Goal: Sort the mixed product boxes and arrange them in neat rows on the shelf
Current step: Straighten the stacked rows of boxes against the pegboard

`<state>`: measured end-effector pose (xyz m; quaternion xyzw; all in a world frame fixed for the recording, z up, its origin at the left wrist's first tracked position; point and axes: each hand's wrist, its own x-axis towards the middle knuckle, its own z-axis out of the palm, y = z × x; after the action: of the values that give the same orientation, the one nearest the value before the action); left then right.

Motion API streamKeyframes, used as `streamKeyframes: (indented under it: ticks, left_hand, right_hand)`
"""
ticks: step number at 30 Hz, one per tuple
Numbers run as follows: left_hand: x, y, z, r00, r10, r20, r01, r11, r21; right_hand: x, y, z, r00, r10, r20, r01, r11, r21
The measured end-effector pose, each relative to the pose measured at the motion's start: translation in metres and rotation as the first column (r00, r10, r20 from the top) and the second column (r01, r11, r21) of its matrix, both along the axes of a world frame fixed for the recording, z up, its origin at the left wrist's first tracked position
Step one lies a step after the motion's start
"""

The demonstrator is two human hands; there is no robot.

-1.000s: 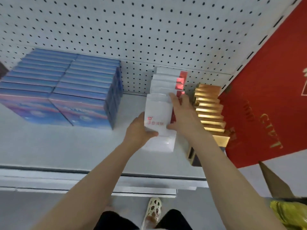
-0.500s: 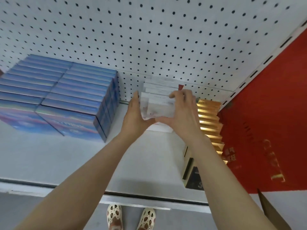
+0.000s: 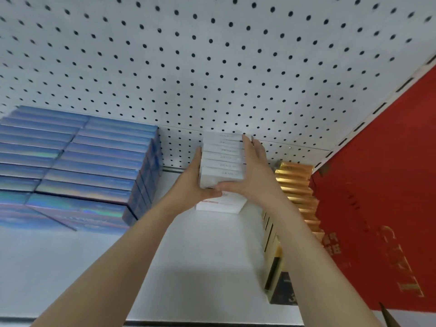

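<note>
Since half a second before, both hands had pushed the row of white boxes point(image 3: 221, 159) farther back against the pegboard point(image 3: 212, 67). The left hand point(image 3: 188, 182) and right hand point(image 3: 252, 175) flanked the row, fingers straight along its sides; thumbs apparently met on the front box. It stood on the shelf point(image 3: 188, 267) between the blue boxes point(image 3: 94, 166) and gold boxes point(image 3: 295, 185).

White product boxes point(image 3: 223, 156): smooth matt card with faint grey print. Blue boxes point(image 3: 94, 161): glossy film with an iridescent, holographic sheen. Gold boxes point(image 3: 295, 180): metallic foil finish, strongly reflective, ribbed in look where the tops line up. Shelf point(image 3: 200, 267): smooth matt white painted surface. Pegboard back panel point(image 3: 212, 67): matt white, perforated. Red panel point(image 3: 389, 185): matt, with gold lettering.
</note>
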<state>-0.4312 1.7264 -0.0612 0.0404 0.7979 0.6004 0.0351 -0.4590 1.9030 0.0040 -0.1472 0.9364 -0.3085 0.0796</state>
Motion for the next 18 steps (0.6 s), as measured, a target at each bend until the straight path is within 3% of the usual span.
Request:
streamKeyframes:
  ticks: [4, 6, 14, 18]
  left_hand:
    - [0.0, -0.002, -0.011, 0.998, -0.052, 0.047, 0.05, 0.997, 0.052]
    - [0.001, -0.004, -0.014, 0.995, -0.058, 0.082, 0.057, 0.998, 0.02]
    - [-0.003, -0.008, -0.017, 0.997, -0.008, 0.077, 0.011, 0.999, -0.039]
    - [-0.003, -0.01, -0.014, 0.995, -0.056, 0.085, 0.06, 0.997, -0.038]
  right_hand:
    - [0.007, 0.001, -0.001, 0.987, 0.084, -0.14, -0.035, 0.947, 0.319]
    - [0.013, -0.002, -0.006, 0.978, 0.127, -0.165, -0.053, 0.918, 0.392]
    - [0.009, -0.012, -0.013, 0.975, 0.125, -0.185, -0.047, 0.926, 0.374]
    - [0.007, -0.011, -0.014, 0.992, -0.008, -0.13, 0.044, 0.96, 0.276]
